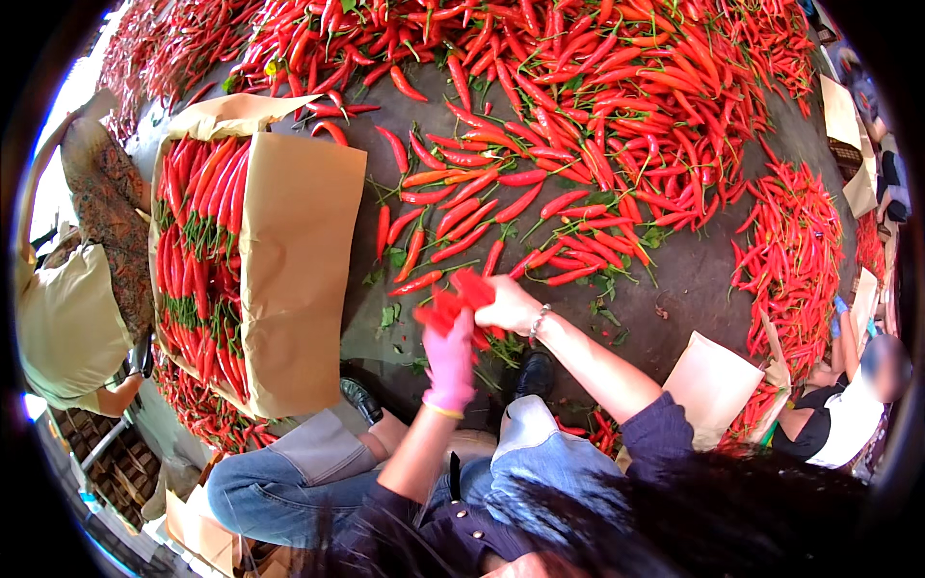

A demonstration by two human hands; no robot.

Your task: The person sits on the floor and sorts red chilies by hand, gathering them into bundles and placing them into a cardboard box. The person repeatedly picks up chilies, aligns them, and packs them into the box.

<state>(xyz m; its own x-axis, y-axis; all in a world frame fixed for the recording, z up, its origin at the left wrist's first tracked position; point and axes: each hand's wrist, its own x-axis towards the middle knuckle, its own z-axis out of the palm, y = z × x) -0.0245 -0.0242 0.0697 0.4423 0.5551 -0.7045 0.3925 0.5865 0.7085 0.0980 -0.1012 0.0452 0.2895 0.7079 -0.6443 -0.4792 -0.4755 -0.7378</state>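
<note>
My left hand [449, 355], in a pink glove, holds several red chili peppers [436, 312] that are blurred by motion. Close against it, my bare right hand [512, 306], with a bracelet at the wrist, grips more red chili peppers [473, 287]. Just beyond both hands, loose chili peppers with green stems [462, 242] lie scattered on a dark ground sheet [426, 339]. To the left stands a box lined with brown paper [300, 274]. Inside it, chili peppers [202, 278] are laid in neat rows, and one paper flap hangs out over the right side.
A large heap of chili peppers [636, 108] spreads across the far side, with a smaller pile [791, 260] at right. A person [79, 325] bends beside the box at left. Another person [853, 412] sits at right near an open paper liner [712, 386]. My shoes [535, 374] rest on the sheet.
</note>
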